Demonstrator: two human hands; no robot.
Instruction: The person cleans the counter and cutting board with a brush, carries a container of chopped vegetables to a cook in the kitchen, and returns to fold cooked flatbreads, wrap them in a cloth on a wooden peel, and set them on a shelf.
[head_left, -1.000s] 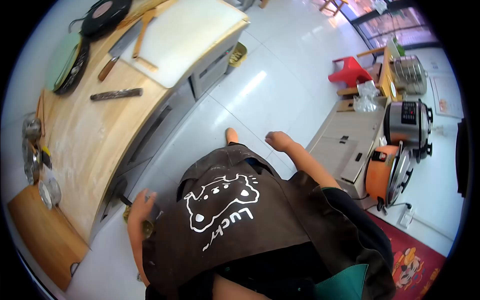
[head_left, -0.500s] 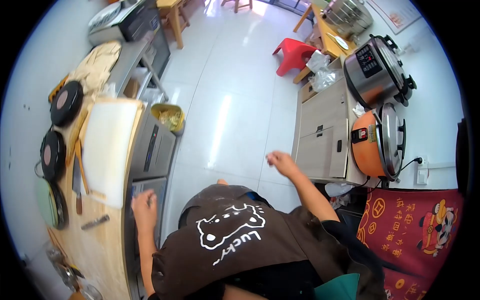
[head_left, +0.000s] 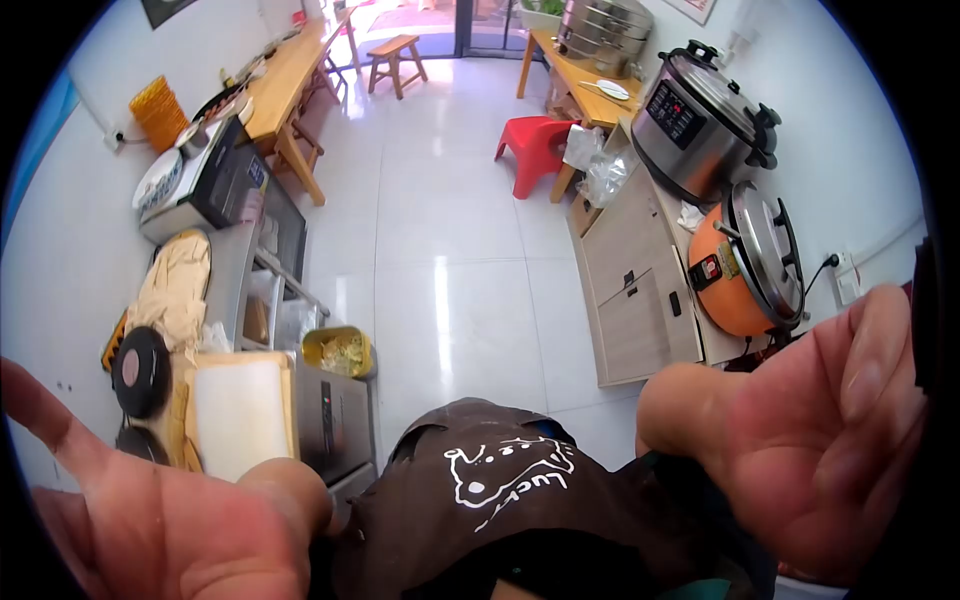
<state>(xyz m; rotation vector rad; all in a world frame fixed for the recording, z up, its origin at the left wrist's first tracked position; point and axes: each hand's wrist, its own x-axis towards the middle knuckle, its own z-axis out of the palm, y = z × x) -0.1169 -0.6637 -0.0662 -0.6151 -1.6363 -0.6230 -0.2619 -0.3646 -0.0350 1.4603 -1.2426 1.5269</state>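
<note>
My left hand is raised close to the camera at the lower left, palm in view and a finger stretched toward the frame's edge. It holds nothing; part of it is cut off. At the right, my right hand is just as near, its palm showing and its fingers extended by the frame's edge, with nothing visible in it. Behind the left hand lies a white cutting board on the counter. The orange cooker stands beyond the right hand. A brown apron with a white drawing covers my body.
A yellow bin with scraps stands beside the steel cabinet on the left. A red stool is on the tiled floor by the right-hand table. A steel pressure cooker sits on the wooden cabinet. A black round appliance is at the left wall.
Both hands have come up from beside my body to close in front of the camera. The view has tilted up, showing more of the far room and doorway.
</note>
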